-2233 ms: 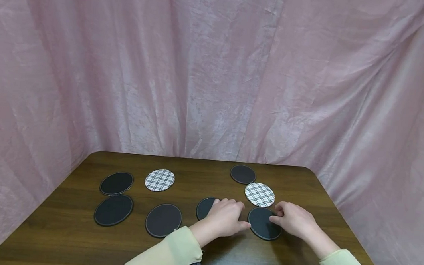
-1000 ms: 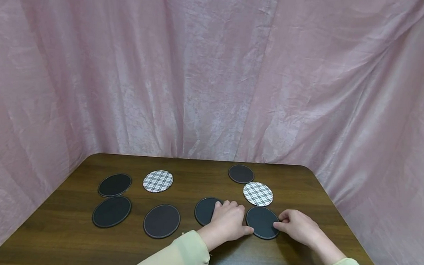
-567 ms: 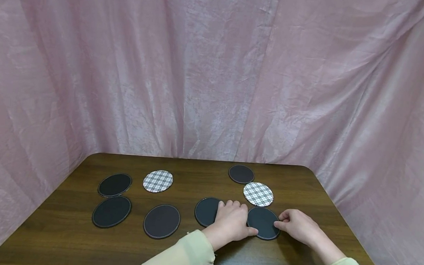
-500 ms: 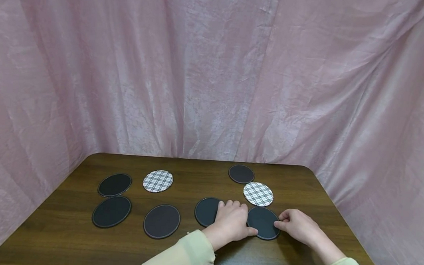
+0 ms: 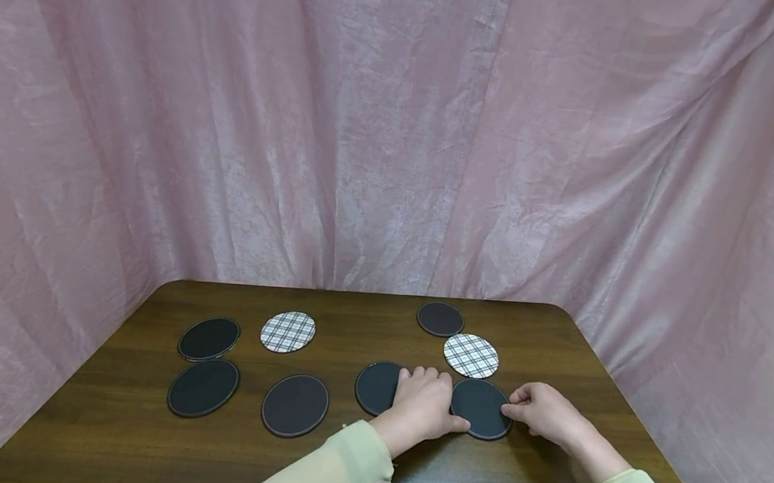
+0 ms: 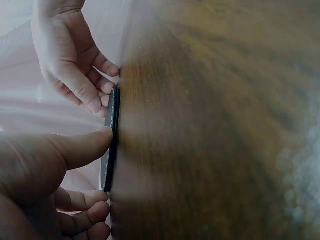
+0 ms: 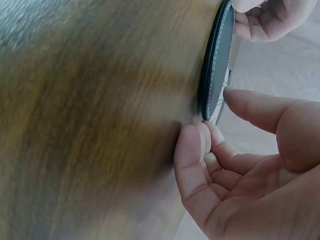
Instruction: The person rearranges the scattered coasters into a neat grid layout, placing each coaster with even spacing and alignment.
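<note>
A dark round coaster (image 5: 481, 407) with a stitched rim lies flat on the table between the two hands. My left hand (image 5: 421, 404) holds its left side; in the left wrist view the thumb (image 6: 90, 147) rests on the coaster (image 6: 109, 150) and the fingers bend beside its edge. My right hand (image 5: 545, 417) pinches the right edge between thumb and fingers. In the right wrist view the thumb (image 7: 250, 105) lies over the rim of the coaster (image 7: 218, 65), with the fingertips at its edge. Another dark coaster (image 5: 375, 388) is partly hidden behind my left hand.
On the wooden table (image 5: 172, 453), a plaid coaster (image 5: 471, 356) and a brown one (image 5: 440, 319) lie beyond the hands. Leftward are another plaid coaster (image 5: 288, 332), a brown one (image 5: 295, 406) and two dark ones (image 5: 209, 339). A pink curtain (image 5: 392, 140) hangs behind.
Since the earliest frame, my left hand has shifted right, onto the coaster's left side. The right hand has drawn back slightly to its right edge. Over the last half second, both have barely moved.
</note>
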The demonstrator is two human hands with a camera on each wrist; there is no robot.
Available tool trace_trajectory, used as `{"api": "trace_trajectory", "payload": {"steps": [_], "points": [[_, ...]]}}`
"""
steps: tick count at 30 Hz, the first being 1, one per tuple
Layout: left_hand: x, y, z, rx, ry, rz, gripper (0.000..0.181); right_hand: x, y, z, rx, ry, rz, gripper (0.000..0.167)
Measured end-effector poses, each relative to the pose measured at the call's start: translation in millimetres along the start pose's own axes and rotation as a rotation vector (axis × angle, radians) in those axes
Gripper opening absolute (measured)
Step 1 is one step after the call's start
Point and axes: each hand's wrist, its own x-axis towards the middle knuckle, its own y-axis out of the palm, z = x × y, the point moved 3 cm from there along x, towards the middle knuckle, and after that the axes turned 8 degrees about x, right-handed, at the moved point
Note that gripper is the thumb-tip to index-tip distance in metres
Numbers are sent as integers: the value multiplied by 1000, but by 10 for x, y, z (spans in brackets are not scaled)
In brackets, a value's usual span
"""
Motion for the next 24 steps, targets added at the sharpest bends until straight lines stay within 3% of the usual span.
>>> {"api": "trace_trajectory", "payload": {"steps": [13, 24], "points": [[-19, 18, 4, -43, -15, -4, 69, -12, 5, 0, 140, 18, -30, 18], [-42, -53, 49, -108, -32, -17, 67, 0, -39, -2, 270, 70, -23, 21]]}}
